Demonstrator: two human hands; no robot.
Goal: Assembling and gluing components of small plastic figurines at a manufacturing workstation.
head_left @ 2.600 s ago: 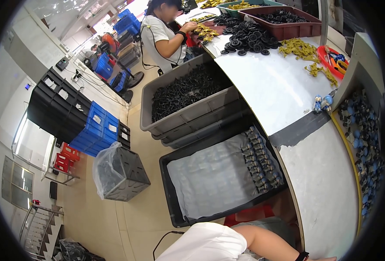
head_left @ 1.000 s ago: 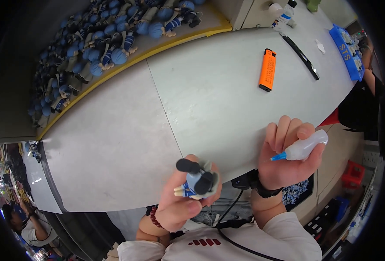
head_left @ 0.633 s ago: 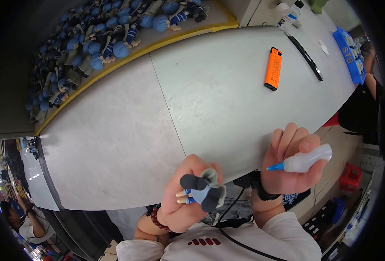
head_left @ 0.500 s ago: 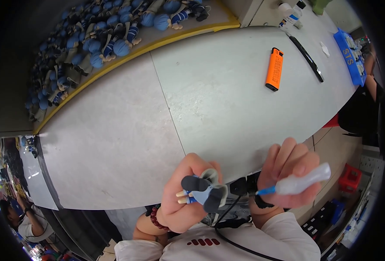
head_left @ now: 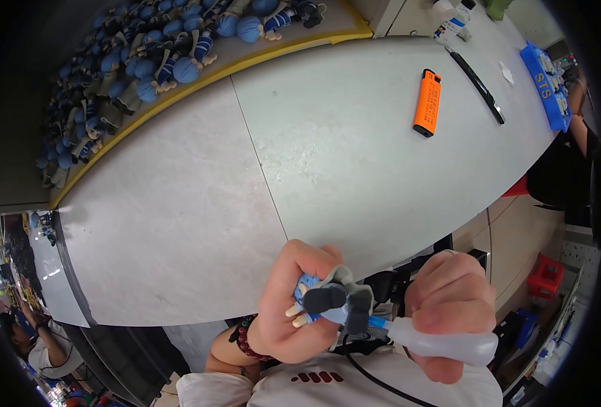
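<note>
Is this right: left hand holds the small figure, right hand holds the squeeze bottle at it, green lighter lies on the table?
Not quite: the lighter is orange, as the head view shows. The left hand does hold the small figure, and the right hand holds the squeeze bottle at it.

A broad pale grey desk (head_left: 178, 224) fills most of the view, its top split by a thin seam and edged along the far side by a yellow strip (head_left: 199, 85), beyond which lies a darker surface crowded with small blue-headed figures (head_left: 144, 54). To the right, past the desk's edge, a tan floor (head_left: 511, 237) shows with a red stool (head_left: 547, 277) standing on it. At the lower left, well apart, another person (head_left: 43, 342) sits in a brighter area.
</note>
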